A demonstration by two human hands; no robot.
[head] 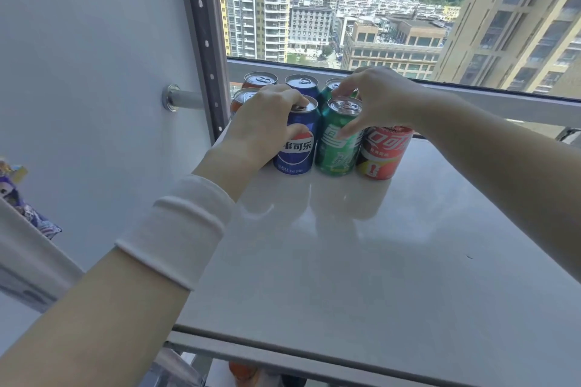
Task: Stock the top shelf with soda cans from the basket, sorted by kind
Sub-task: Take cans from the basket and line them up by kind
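On the shelf [377, 261], gripping blue can [295, 151] with left hand [261, 122], green can [338, 148] with right hand [377, 97], risking bumping neighbouring red can [386, 151] over.

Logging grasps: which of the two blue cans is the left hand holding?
The front blue can, nearer the camera: the left hand grips its side. The other blue can stands behind it.

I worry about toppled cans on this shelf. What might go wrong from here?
1. The left hand grips the front Pepsi can and the right hand pinches the front Sprite can. The two stand close together, so shifting either may shove its neighbour or the rear cans.
2. The right wrist hangs over the Coca-Cola can; withdrawing low might tip it.
3. The orange cans sit half hidden behind the left hand, easy to bump.
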